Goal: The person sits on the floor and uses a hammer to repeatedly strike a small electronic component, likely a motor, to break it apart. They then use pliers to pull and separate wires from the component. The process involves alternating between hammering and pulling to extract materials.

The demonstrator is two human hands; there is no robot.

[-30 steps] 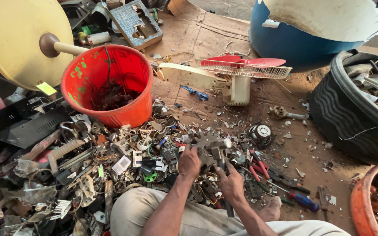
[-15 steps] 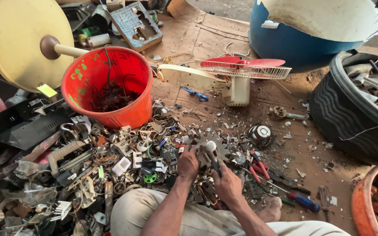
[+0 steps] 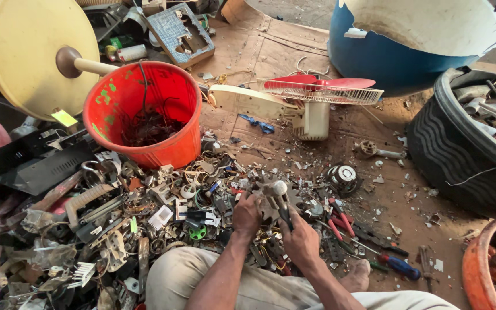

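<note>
I sit on the ground with a heap of metal scrap [image 3: 144, 224] in front of my knees. My left hand [image 3: 247, 213] grips a grey metal motor part [image 3: 265, 192] with a toothed edge, holding it down on the ground. My right hand [image 3: 301, 240] is closed round the dark handle of a hammer [image 3: 281, 195]. The hammer's rounded steel head is at the top of the motor part, and I cannot tell whether it touches it.
An orange-red bucket [image 3: 144, 109] with dark wire stands at the back left, next to a cream fan base. A dismantled fan [image 3: 317, 92] lies behind, a blue drum [image 3: 397, 63] beyond it. A tyre [image 3: 460, 149] with scrap is on the right. Pliers and screwdrivers [image 3: 374, 247] lie by my right foot.
My right hand has raised the hammer so its head now sits higher, over the motor part. My left hand has stayed on the part.
</note>
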